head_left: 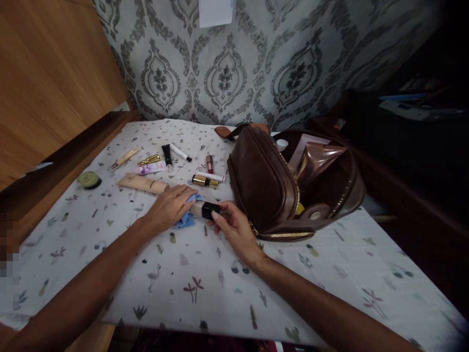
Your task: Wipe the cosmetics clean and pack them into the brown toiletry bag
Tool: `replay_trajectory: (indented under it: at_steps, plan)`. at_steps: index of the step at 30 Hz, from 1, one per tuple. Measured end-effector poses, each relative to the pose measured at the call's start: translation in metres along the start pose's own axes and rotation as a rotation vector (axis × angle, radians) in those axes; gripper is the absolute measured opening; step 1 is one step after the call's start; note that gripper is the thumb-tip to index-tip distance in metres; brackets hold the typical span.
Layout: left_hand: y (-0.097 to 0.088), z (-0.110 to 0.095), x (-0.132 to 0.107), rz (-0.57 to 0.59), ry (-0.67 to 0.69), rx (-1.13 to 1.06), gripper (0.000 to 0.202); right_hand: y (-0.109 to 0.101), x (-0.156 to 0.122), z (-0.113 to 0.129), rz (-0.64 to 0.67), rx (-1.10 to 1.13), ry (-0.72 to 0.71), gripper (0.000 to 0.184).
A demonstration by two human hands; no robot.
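Note:
A foundation bottle [197, 209] with a black cap lies between my two hands, low over the table. My right hand [236, 229] is closed on the black cap end, fingers and thumb around it. My left hand [171, 206] presses a blue cloth [186, 220] against the bottle's other end, which the hand and cloth hide. Just behind my left hand lies a long beige tube [142, 183]. Past the bottle are a black and gold tube [205, 181], a slim white tube [210, 176] and a small red lip gloss [209, 164].
An unzipped brown leather bag [264, 178] stands to the right, holding a shiny rose-gold pouch [318, 159]. Several cosmetics, including a black tube [167, 155] and a gold tube [149, 160], lie at the back left. A round green container [89, 180] sits near the left edge.

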State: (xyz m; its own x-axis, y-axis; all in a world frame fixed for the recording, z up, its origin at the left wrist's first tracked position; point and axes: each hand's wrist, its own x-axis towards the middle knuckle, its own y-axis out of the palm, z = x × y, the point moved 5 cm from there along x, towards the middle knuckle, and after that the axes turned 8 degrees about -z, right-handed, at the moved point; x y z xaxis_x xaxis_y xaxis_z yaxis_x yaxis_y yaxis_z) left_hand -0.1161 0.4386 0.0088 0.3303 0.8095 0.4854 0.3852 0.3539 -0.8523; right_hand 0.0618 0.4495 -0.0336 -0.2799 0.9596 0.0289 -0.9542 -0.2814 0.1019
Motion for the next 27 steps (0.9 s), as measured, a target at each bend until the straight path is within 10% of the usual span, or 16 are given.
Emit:
replay_trajectory:
  at_steps: [6, 15, 23, 27]
  plan:
    - [-0.002, 0.006, 0.001, -0.073, -0.167, -0.144, 0.035, 0.004, -0.009, 0.008, 0.122, -0.013, -0.069, 0.062]
    - [-0.009, -0.003, 0.001, -0.155, -0.299, -0.221, 0.037, 0.003, -0.018, 0.023, 0.114, -0.349, -0.337, 0.033]
    - [-0.011, -0.061, -0.006, -0.222, 0.241, -0.096, 0.047, -0.001, -0.009, 0.017, 0.014, -0.368, -0.062, 0.026]
    - [-0.002, -0.045, -0.003, -0.101, 0.239, -0.036, 0.054, -0.001, -0.008, 0.015, 0.034, -0.301, -0.011, 0.033]
